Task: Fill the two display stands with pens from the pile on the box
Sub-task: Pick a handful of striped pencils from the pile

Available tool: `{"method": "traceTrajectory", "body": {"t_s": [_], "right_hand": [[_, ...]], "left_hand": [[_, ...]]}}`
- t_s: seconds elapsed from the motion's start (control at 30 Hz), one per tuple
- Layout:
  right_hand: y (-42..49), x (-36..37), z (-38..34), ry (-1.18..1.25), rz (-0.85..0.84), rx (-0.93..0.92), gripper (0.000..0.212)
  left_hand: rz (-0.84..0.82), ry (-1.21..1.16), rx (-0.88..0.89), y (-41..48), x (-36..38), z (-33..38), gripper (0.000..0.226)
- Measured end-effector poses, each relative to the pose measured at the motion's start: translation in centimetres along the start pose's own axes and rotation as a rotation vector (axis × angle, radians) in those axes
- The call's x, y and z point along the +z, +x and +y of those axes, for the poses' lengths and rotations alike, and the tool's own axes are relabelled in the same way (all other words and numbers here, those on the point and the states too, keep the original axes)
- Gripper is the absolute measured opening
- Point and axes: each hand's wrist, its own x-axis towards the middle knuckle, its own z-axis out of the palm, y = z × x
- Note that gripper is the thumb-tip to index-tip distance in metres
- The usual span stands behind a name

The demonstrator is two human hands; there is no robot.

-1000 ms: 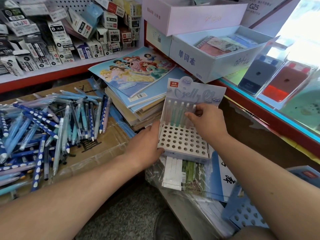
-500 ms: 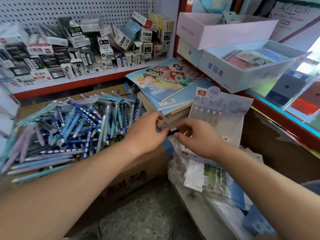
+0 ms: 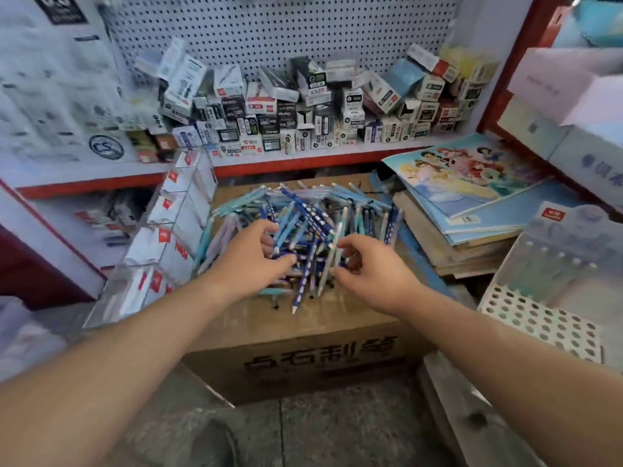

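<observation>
A pile of blue, teal and pale pens (image 3: pixel 313 214) lies on top of a brown cardboard box (image 3: pixel 303 358) in the middle. My left hand (image 3: pixel 249 264) reaches into the pile's near left side, its fingers and thumb curled round a few pens. My right hand (image 3: pixel 374 274) is at the near right side and pinches a pale pen between thumb and fingers. One white display stand (image 3: pixel 539 318) with a perforated base sits at the right, apart from both hands. Several pens (image 3: pixel 559 264) stand in its back row. No second stand is in view.
A stack of notebooks (image 3: pixel 472 183) lies right of the box, between the pile and the stand. A clear rack of white packets (image 3: pixel 168 237) stands on the left. Small cartons (image 3: pixel 303 119) crowd the shelf behind, under a pegboard. Grey floor (image 3: pixel 320 433) is in front.
Both hands have left the display stand and moved left to the pen pile. The view has swung left, so the stand now sits at the right edge.
</observation>
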Motion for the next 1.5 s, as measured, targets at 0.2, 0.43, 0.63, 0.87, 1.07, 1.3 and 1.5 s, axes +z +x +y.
{"method": "traceTrajectory", "body": {"t_s": [0.2,0.43,0.63,0.87,1.07,1.3,1.5], "right_hand": [[3.4,1.9,-1.7,-0.146,0.096,0.022,0.034],[6.9,3.1,-2.6,-0.297,0.21,0.196,0.029],[8.2,4.1,-2.2,-0.31,0.197,0.304,0.029],[8.1,4.2,-2.9,-0.214,0.225,0.315,0.032],[6.4,2.9,-4.1,0.101,0.203,0.244,0.022],[2.9,3.3,-6.4,0.3,-0.031,0.087,0.021],[1.4,2.6,-4.9,0.208,-0.116,0.14,0.031]], "left_hand": [[-0.064,0.093,-0.017,-1.1,-1.2,-2.7,0.066],[-0.059,0.156,0.006,-0.5,-1.7,-4.1,0.061],[-0.06,0.192,0.048,0.2,-1.8,-4.5,0.06],[-0.023,0.244,0.05,0.5,-1.5,-4.5,0.053],[0.054,0.029,0.056,1.0,-1.5,-3.5,0.031],[-0.039,-0.723,-0.15,0.7,-0.8,-0.4,0.025],[-0.048,-0.698,-0.224,-0.7,-1.6,-0.5,0.016]]}}
